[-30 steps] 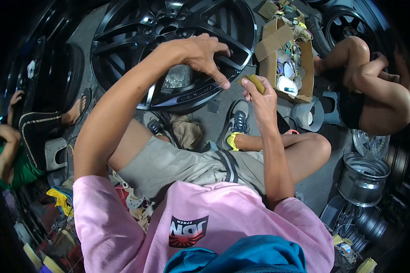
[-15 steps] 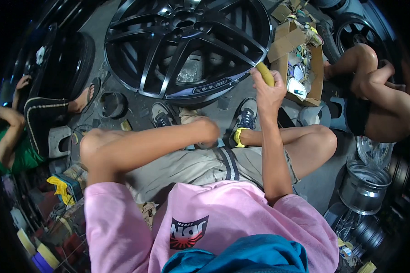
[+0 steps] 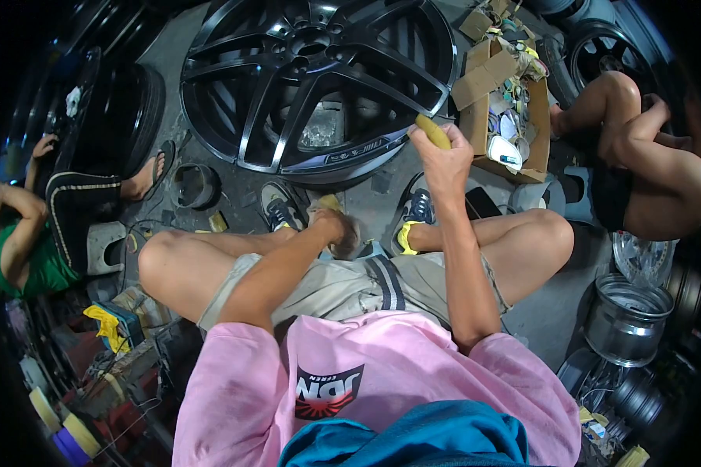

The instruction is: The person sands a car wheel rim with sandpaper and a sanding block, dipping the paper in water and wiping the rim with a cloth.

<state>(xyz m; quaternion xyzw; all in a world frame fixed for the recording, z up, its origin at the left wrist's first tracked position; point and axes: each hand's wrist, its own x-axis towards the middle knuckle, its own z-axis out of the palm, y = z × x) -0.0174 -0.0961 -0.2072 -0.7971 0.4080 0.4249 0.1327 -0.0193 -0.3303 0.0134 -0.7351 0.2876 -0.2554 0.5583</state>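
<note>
My right hand (image 3: 445, 156) is closed round a yellow pad (image 3: 431, 131), long and rounded, whose end lies at the lip of a large black alloy wheel (image 3: 276, 117). The wheel lies face up in front of me, with bright machined edges on its spokes and lettering along the near rim. Low between my shoes, my left hand (image 3: 333, 226) is curled, with a small yellowish pad (image 3: 329, 203) showing at its fingers. Part of that hand merges with a dim brownish shape below it, which I cannot make out.
An open cardboard box (image 3: 533, 128) full of pads and discs stands right of the wheel. A black ring (image 3: 193, 185) lies on the floor at left. One person crouches at the right, another sits at the left. A silver wheel barrel (image 3: 629, 319) stands at lower right.
My left arm has swung inward, and its hand is now lower and clearer between my shoes. My right hand has shifted slightly left and down along the wheel lip with the yellow pad.
</note>
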